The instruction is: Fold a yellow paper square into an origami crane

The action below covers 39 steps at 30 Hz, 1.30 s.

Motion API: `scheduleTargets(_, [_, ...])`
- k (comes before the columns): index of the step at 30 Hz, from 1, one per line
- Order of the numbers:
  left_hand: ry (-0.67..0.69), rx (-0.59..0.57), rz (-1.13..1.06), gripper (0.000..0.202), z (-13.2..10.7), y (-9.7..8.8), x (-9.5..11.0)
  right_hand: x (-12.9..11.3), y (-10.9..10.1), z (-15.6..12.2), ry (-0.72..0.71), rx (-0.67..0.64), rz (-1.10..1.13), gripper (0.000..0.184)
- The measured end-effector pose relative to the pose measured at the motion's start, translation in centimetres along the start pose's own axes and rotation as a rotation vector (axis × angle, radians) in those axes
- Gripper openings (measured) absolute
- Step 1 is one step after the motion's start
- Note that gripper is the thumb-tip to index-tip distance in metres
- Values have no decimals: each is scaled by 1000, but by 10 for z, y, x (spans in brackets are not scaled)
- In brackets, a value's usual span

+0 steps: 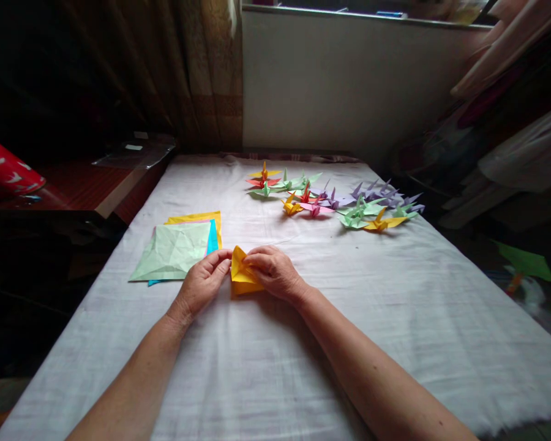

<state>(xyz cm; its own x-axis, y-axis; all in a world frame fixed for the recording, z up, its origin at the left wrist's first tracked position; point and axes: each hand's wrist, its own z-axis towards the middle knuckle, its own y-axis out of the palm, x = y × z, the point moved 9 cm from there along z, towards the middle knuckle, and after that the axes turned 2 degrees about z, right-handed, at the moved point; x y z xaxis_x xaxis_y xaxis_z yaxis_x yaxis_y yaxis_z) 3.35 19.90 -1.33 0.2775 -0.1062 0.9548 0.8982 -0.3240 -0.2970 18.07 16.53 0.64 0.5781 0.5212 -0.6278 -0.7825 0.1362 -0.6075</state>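
A partly folded piece of yellow origami paper [239,269] is between my hands, just above the cloth-covered table. My right hand [275,269] grips its right side, thumb and fingers closed on the upper layer. At its left edge, my left hand [206,275] has its thumb and fingertips drawn together on the paper; the exact pinch is partly hidden. Just beyond my left hand lies a stack of square sheets, with a creased pale green sheet [174,248] on top. Yellow paper [218,223] and blue paper [212,239] stick out from under it.
Several folded paper cranes in mixed colours, among them a yellow crane [384,222] and a pink crane [316,208], stand at the back right of the white cloth [395,343]. On a brown side table [92,190] at left are a red container [4,168] and a clear plastic bag [140,153].
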Motion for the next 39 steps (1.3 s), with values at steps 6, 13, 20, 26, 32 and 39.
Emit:
scheduleTargets(6, [25,9,28,55,-3,-1,4,7,-14,-7,141,165,31,13])
scheduleTargets(13, [-69,75,-16,64,-2,-1,-8,15,-8,-13,306,173,65,13])
scheduleTargets(20, [-10,46,203,59,-6,4,8,25,-6,-13,498,175,164,35])
scheduleTargets(26, [38,71,490,32,-9,13,18,23,-1,-4,506,14,100,34])
scheduleTargets(32, [45,91,537,28,-7,11,19,24,4,5,487,-112,38,7])
scheduleTargets(39, [-37,40,628,17,-1,13,18,30,3,3,505,-63,78,14])
